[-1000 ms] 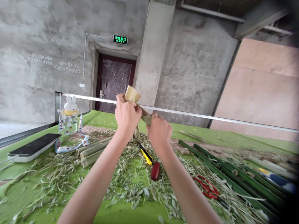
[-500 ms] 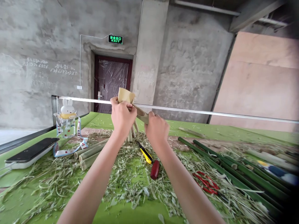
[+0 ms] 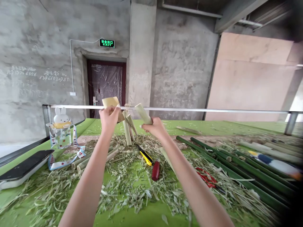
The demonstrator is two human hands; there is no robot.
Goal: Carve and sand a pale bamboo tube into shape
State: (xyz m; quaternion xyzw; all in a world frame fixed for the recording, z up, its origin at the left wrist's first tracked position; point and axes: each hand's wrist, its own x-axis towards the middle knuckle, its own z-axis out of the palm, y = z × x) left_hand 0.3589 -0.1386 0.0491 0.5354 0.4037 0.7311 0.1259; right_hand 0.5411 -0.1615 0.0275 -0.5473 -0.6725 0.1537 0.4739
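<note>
My left hand point(image 3: 109, 118) is closed on a folded tan sheet of sandpaper point(image 3: 110, 101), raised above the table. To the right of it, my right hand point(image 3: 155, 127) grips a short pale bamboo piece point(image 3: 143, 113), which tilts up and to the left. The two hands are apart. Between them, farther back, several bamboo pieces point(image 3: 127, 128) lean together upright among shavings. A yellow-and-black utility knife point(image 3: 146, 157) lies below the hands, close to a dark red tool handle point(image 3: 155, 171). Another pale bamboo piece point(image 3: 167, 157) is partly hidden by my right forearm.
Cut bamboo lengths point(image 3: 82, 162) lie left of my left forearm. Beyond them stand a rabbit-topped cup point(image 3: 62, 129) with a strap, and a phone point(image 3: 26, 165). Red-handled scissors point(image 3: 206, 177) and long green bamboo poles point(image 3: 236, 171) lie on the right. Shavings point(image 3: 127, 186) cover much of the green tabletop.
My hands have moved apart, and the sandpaper has come away from the bamboo piece. The piece now points up in my right hand. The view has shifted slightly to the right.
</note>
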